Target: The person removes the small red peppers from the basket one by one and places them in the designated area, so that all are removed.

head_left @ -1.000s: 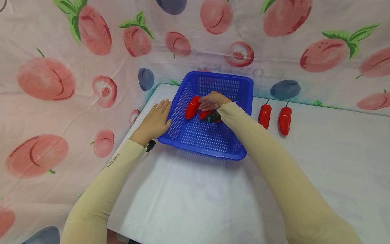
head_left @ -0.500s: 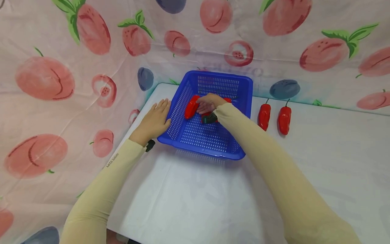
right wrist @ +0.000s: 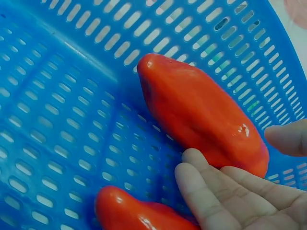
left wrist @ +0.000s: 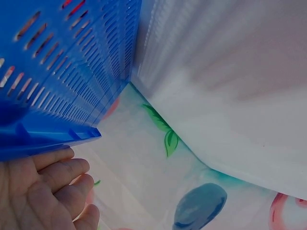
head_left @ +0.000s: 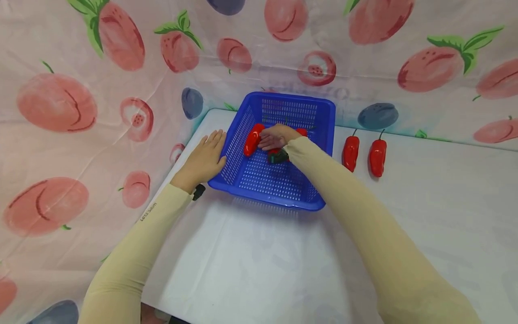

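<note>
A blue perforated basket (head_left: 269, 201) stands on the white table, with several red peppers inside. My left hand (head_left: 202, 159) rests flat against its left rim, fingers straight; the left wrist view shows the fingers (left wrist: 64, 167) under the rim edge. Inside the basket is my right hand (head_left: 279, 136), beside a red pepper (head_left: 253, 140) lying along the left wall. In the right wrist view, extended fingers (right wrist: 206, 191) lie along this pepper's lower side and the thumb (right wrist: 288, 138) stands off its end. Another pepper (right wrist: 139, 211) lies near the fingers. The right hand and sleeve partly hide the other peppers.
Two red peppers, a nearer one (head_left: 350, 153) and a farther one (head_left: 377, 157), lie on the table (head_left: 445, 202) right of the basket. A fruit-print cloth (head_left: 243, 27) hangs behind and to the left. Dark cameras sit at both wrists.
My right hand has shifted slightly left toward the pepper by the left wall. The left hand stays at the rim, and the two peppers outside the basket have not moved.
</note>
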The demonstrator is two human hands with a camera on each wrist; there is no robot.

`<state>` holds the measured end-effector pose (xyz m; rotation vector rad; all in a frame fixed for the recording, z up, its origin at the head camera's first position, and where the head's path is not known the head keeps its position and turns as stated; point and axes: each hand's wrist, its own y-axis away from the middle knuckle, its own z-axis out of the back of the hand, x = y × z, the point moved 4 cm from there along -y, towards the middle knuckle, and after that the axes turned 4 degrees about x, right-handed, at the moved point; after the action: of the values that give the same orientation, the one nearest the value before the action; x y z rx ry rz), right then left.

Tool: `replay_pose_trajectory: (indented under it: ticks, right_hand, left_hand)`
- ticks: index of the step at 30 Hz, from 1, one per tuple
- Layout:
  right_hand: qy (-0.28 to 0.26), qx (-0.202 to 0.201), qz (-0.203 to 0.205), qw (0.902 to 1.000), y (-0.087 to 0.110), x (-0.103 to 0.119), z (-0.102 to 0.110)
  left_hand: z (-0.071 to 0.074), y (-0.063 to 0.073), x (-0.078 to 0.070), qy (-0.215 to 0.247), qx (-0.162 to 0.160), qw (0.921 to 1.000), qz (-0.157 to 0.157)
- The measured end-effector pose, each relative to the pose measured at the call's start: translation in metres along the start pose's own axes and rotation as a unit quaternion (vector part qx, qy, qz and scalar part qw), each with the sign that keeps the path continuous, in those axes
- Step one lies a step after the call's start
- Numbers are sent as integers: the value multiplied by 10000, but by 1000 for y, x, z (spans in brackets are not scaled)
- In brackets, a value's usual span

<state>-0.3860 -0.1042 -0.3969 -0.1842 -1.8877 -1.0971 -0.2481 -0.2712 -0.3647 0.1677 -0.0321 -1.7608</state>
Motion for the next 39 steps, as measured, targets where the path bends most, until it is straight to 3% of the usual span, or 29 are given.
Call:
replay_pose_trajectory:
  ticks: [15, 29, 39]
  right_hand:
    - [-285, 316, 54, 9991, -20, -5, 1]
    - [-230, -3, -26, 9997, -21, -11, -6]
    - [-11, -163, 184, 9997, -17, -9, -11]
  left_hand:
    - [4, 2, -1, 15, 32, 10000, 16]
    - [2, 1, -1, 73, 47, 10000, 14]
    - [0, 0, 0, 26, 38, 10000, 12]
